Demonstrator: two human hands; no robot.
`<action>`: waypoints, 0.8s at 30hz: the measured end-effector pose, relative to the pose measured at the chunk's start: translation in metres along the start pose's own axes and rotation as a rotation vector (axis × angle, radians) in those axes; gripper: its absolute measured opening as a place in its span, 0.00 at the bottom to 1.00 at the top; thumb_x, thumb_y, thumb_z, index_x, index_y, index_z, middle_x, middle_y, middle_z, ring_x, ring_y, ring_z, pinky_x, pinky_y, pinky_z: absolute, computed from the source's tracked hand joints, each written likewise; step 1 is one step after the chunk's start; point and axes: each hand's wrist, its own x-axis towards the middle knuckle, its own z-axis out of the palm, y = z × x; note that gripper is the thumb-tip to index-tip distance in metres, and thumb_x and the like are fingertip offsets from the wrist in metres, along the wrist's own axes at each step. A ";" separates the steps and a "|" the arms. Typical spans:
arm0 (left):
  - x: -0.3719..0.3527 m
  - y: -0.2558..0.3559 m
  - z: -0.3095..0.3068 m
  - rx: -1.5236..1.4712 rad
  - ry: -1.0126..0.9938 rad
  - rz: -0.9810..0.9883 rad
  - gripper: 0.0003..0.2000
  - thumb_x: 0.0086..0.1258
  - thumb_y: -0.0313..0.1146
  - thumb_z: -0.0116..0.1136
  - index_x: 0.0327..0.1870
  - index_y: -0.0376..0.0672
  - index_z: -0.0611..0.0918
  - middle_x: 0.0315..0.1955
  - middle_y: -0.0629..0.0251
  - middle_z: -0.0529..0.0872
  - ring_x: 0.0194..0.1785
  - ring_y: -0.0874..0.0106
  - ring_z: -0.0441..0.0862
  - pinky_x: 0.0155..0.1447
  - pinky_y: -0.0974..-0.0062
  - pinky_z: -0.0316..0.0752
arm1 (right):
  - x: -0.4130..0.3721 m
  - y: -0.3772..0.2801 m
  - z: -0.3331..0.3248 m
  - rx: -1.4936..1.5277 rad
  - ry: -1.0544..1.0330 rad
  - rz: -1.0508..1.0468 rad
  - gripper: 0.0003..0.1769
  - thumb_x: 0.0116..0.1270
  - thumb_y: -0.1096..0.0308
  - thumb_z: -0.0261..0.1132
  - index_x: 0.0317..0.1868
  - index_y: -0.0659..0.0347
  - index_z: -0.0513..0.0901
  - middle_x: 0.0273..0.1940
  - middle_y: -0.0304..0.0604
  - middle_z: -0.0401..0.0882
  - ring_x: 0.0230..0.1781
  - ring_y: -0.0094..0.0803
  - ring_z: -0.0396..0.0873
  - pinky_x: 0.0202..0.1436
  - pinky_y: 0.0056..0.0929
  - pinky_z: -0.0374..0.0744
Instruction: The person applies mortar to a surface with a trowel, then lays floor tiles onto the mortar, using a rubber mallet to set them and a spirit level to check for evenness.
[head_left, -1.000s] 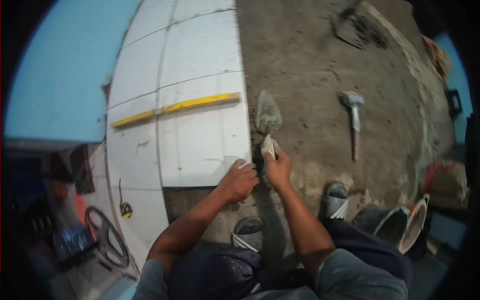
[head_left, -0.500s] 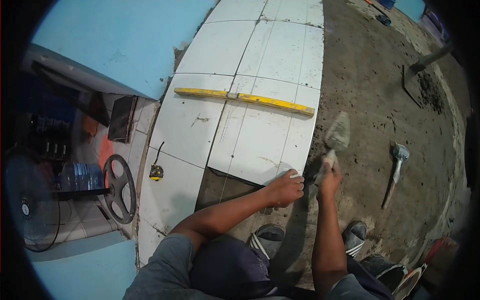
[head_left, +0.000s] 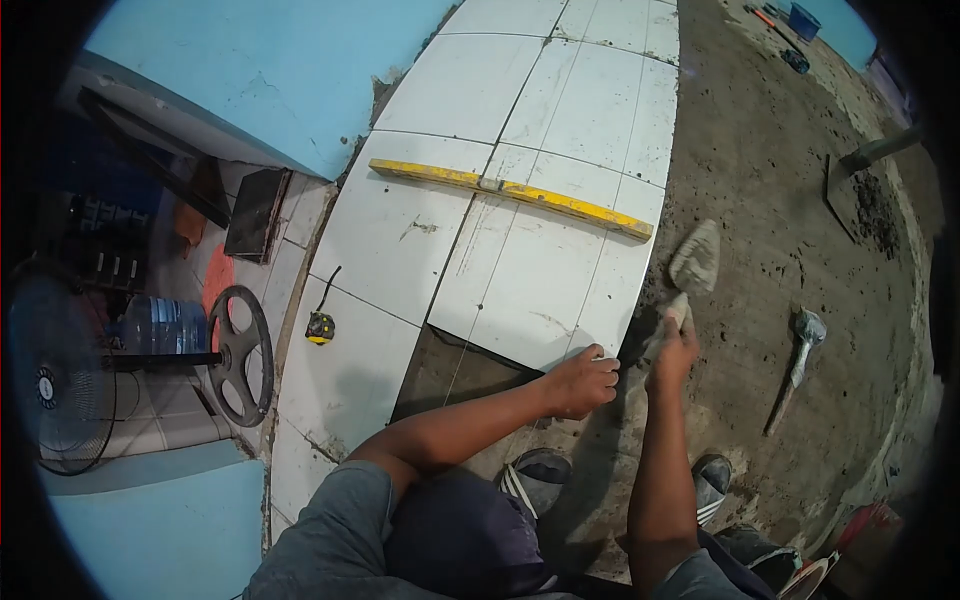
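Note:
My left hand (head_left: 581, 383) is closed at the near right corner of a white floor tile (head_left: 520, 290); whatever its fingers hold is too small to make out. My right hand (head_left: 674, 350) grips the handle of a trowel (head_left: 696, 258), whose mortar-coated blade points away over the grey floor just right of the tile edge. A yellow level (head_left: 560, 205) lies across the tiles farther off. Below the tile, left of my left hand, is a dark untiled gap (head_left: 450, 375).
A tape measure (head_left: 320, 327) sits on the left tiles. On the rough floor (head_left: 740, 400) at right lies a wrapped hammer (head_left: 799, 362), with a shovel (head_left: 850, 185) beyond. A fan (head_left: 75, 375) stands at far left, by a blue wall (head_left: 250, 80). Buckets (head_left: 765, 560) are at bottom right.
The view has shifted slightly, so the tiles and tools appear a little to the right. Both hands keep about the same places at the tile edge and on the trowel.

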 end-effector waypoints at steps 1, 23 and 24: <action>0.000 0.000 0.002 0.004 0.023 0.002 0.04 0.55 0.32 0.68 0.31 0.48 0.88 0.40 0.68 0.87 0.66 0.63 0.80 0.68 0.51 0.70 | 0.007 0.014 0.006 -0.058 -0.045 -0.055 0.26 0.77 0.63 0.70 0.69 0.68 0.82 0.45 0.41 0.87 0.36 0.28 0.82 0.40 0.30 0.80; 0.001 0.002 0.003 0.023 0.036 -0.025 0.02 0.55 0.33 0.67 0.28 0.49 0.86 0.39 0.67 0.87 0.66 0.63 0.81 0.66 0.52 0.71 | 0.001 -0.005 0.004 -0.046 -0.030 -0.016 0.26 0.76 0.62 0.71 0.66 0.70 0.83 0.47 0.43 0.87 0.40 0.29 0.82 0.44 0.31 0.81; 0.000 0.004 0.003 0.014 0.019 -0.031 0.03 0.54 0.33 0.67 0.28 0.49 0.86 0.39 0.67 0.87 0.66 0.63 0.81 0.66 0.52 0.71 | -0.005 0.000 0.006 -0.107 -0.038 -0.042 0.25 0.76 0.62 0.71 0.66 0.71 0.83 0.47 0.44 0.87 0.40 0.29 0.82 0.45 0.31 0.81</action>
